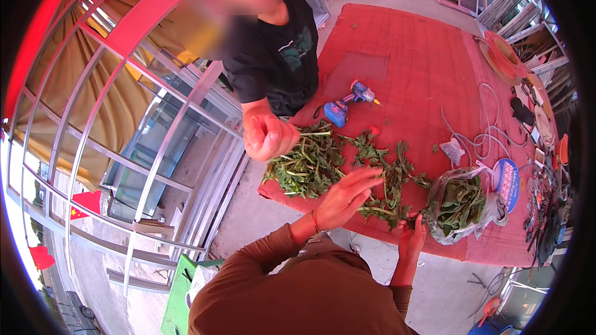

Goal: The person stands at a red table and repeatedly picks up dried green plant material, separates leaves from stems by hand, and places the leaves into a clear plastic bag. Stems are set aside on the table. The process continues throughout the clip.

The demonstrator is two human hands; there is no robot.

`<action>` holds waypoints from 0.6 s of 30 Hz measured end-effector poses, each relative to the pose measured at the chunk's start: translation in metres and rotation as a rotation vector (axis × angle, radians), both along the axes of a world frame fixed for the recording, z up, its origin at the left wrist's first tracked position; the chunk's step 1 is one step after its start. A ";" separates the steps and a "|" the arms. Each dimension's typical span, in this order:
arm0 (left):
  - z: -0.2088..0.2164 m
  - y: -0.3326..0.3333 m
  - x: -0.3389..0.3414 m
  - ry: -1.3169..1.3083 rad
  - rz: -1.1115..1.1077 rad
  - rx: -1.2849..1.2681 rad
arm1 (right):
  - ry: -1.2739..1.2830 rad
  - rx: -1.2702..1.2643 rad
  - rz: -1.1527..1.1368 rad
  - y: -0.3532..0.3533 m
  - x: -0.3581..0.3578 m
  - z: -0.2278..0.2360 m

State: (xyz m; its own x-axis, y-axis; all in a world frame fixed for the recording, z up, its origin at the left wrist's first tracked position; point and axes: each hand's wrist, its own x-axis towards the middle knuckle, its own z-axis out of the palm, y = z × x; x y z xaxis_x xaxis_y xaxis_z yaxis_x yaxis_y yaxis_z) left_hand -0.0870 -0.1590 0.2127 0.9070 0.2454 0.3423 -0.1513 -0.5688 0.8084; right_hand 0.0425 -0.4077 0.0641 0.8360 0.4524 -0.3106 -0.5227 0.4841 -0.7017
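Observation:
Loose leafy greens (392,189) lie scattered along the near edge of the red table. My left hand (340,203) reaches over them, fingers stretched out and slightly apart, holding nothing that shows. To its right, my right hand (411,239) is at the table edge, thumb and fingers closing on a dark leafy sprig. A clear plastic bag (444,234) filled with greens stands just right of that hand. Left of my left hand, a larger pile of greens with pale stems (307,164) sits on the table corner.
A person in a black shirt (279,49) stands across at left, a curled hand (270,136) over the pile. A blue cordless drill (347,104), a blue oval fan (506,185) and a looped cable (487,136) lie on the red table (422,56). Metal frames (143,192) stand left.

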 end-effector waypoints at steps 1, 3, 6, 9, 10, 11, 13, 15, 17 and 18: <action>0.028 0.003 0.003 -0.153 0.028 0.025 | -0.005 -0.040 -0.012 -0.005 0.001 0.003; 0.082 0.002 -0.009 -0.474 0.123 0.026 | 0.015 -0.083 0.008 -0.006 -0.003 0.009; 0.125 0.003 -0.019 -0.907 0.070 -0.060 | -0.031 -0.161 -0.008 -0.022 0.003 0.003; 0.181 -0.018 -0.077 -1.143 -0.072 0.033 | 0.000 -0.170 0.137 -0.001 -0.016 0.010; 0.190 -0.023 -0.075 -1.186 -0.204 0.015 | -0.004 -0.172 0.120 -0.004 -0.014 0.013; 0.194 -0.027 -0.080 -1.169 -0.311 0.012 | -0.018 -0.164 0.133 -0.002 -0.014 0.015; 0.189 -0.032 -0.077 -1.057 -0.534 -0.005 | -0.018 -0.139 0.109 -0.007 -0.016 0.009; 0.174 -0.029 -0.072 -0.727 -0.618 0.100 | -0.021 -0.122 0.146 -0.002 -0.022 0.011; 0.141 -0.040 -0.058 -0.367 -0.591 0.272 | -0.033 -0.158 0.155 -0.007 -0.022 0.013; 0.125 -0.044 -0.054 -0.202 -0.580 0.396 | -0.034 -0.155 0.166 -0.007 -0.025 0.012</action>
State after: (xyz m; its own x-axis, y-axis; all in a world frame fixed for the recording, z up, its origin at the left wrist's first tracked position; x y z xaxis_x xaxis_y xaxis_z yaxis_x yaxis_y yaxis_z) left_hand -0.1406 -0.2028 0.3376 0.7632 -0.4319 0.4806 -0.6415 -0.5961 0.4829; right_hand 0.0177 -0.4143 0.0759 0.7653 0.5334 -0.3602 -0.5610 0.2786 -0.7795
